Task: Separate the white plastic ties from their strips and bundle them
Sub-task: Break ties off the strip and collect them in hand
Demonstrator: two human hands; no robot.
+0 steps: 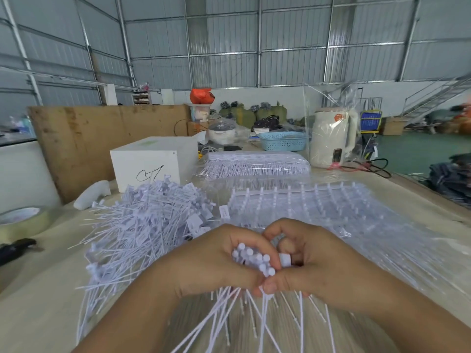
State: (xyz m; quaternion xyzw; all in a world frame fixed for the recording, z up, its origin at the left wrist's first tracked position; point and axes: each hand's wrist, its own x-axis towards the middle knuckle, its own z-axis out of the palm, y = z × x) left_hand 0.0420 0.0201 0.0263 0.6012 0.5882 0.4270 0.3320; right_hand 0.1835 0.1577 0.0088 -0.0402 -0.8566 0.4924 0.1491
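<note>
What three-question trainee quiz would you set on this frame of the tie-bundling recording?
1. True or false: both hands grip one bunch of white ties.
2. Where does the loose pile of separated ties lie: A) left of the hands, B) inside the blue basket, C) on the white box?
3. What sits at the table's left edge, near the pile?

Key:
1. True: the left hand and right hand curl round it, tails fanning toward the camera.
2. A.
3. A roll of tape.
</note>
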